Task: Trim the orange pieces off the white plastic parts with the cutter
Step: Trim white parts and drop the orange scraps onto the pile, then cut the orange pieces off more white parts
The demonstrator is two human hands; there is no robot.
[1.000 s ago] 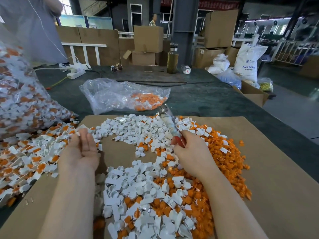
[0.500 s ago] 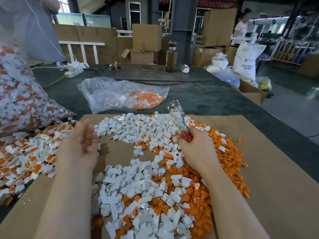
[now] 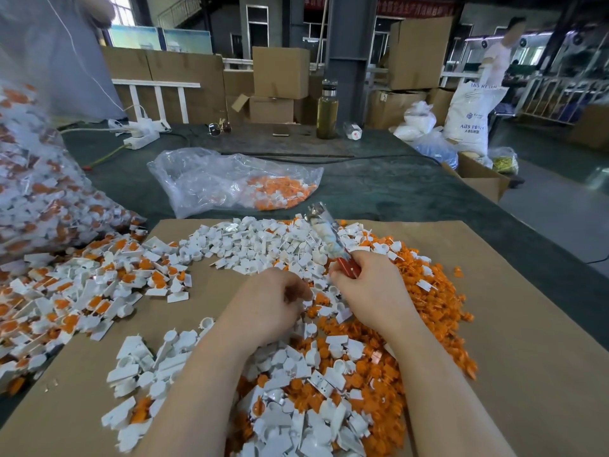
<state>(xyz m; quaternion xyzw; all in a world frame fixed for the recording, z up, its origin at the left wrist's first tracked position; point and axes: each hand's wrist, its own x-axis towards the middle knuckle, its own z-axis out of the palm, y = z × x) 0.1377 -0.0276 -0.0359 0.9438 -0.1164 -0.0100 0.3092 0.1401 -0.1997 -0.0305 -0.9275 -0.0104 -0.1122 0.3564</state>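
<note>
My right hand (image 3: 372, 291) grips the red handles of the cutter (image 3: 324, 232), whose metal jaws point up and away over the heap. My left hand (image 3: 267, 311) sits just left of it with fingers curled down onto the pile; what the fingertips hold is hidden. Trimmed white plastic parts (image 3: 263, 245) spread across the brown cardboard sheet (image 3: 527, 357). Cut-off orange pieces (image 3: 428, 291) lie heaped under and right of my right hand. White parts with orange pieces attached (image 3: 82, 291) lie at the left.
A large clear bag of orange-and-white parts (image 3: 33, 192) bulges at the left edge. A flatter plastic bag (image 3: 230, 179) lies beyond the cardboard on the dark table. Farther back stand a bottle (image 3: 327, 110) and a power strip (image 3: 141, 136). A person (image 3: 49, 54) stands far left.
My left hand swung from the left pile, where it was open, to the centre beside my right hand and curled its fingers. The right hand and cutter shifted slightly.
</note>
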